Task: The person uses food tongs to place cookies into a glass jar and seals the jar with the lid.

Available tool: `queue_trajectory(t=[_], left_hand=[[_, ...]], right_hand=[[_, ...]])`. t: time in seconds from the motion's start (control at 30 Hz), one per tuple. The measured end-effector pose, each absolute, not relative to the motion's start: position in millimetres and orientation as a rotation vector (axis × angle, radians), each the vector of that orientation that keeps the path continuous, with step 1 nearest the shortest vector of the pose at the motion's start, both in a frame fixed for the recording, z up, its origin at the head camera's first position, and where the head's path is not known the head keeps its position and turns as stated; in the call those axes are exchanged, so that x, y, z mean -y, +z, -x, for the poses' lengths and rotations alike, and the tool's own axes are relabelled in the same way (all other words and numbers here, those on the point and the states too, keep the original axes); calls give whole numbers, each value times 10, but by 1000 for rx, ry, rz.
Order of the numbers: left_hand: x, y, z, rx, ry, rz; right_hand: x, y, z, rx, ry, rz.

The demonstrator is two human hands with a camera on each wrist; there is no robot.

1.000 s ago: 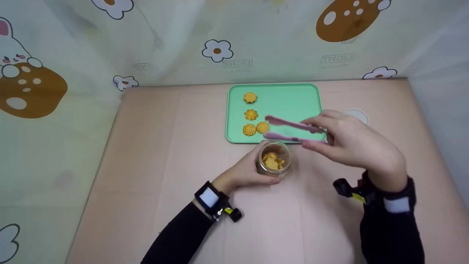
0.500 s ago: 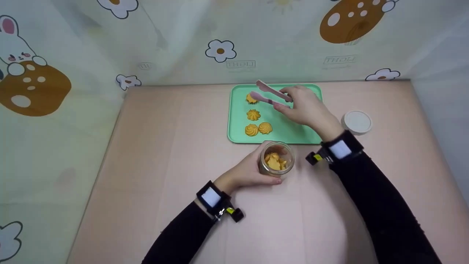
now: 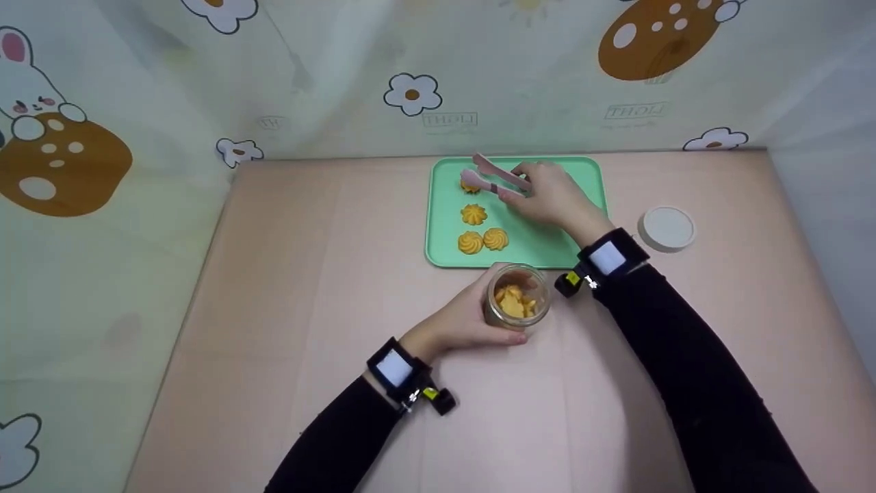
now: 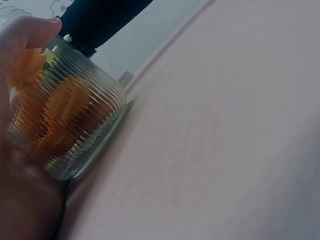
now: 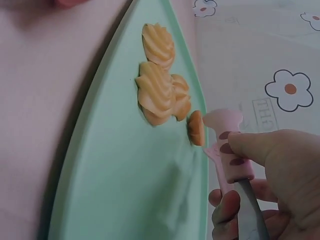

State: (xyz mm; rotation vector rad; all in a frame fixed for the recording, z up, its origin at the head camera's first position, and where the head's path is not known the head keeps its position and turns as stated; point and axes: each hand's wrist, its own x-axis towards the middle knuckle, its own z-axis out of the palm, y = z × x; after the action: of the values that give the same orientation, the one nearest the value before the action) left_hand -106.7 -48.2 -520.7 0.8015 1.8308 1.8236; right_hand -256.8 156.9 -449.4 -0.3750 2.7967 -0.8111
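My right grip [image 3: 556, 197] curls round pink tongs [image 3: 504, 174], their arms parted, tips at a golden cookie [image 3: 470, 188], the farthest of four on the green tray [image 3: 443, 205]; whether they touch it, I cannot tell. My left grip [image 3: 465, 322] wraps an uncapped glass jar [image 4: 107, 97] holding more cookies [image 3: 512, 302] just before the tray, while a white lid [image 3: 667, 228] lies on the desk [image 3: 274, 308] at right.

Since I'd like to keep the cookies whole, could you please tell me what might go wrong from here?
The pink tongs in the right hand could chip or nudge the farthest cookie, which sits near the rim of the green tray. The open jar in the left hand might spill its cookies if tipped.
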Motion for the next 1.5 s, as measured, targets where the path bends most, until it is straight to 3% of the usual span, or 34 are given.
queue_trajectory(t=[0.8, 1.5], left_hand=[[493, -5217, 1071, -1852, 1819, -839], [477, -5218, 1062, -1874, 1831, -833]], right_hand=[[-1630, -4421, 2389, -2756, -853, 510], [-2361, -3431, 1337, -2772, -882, 1058]])
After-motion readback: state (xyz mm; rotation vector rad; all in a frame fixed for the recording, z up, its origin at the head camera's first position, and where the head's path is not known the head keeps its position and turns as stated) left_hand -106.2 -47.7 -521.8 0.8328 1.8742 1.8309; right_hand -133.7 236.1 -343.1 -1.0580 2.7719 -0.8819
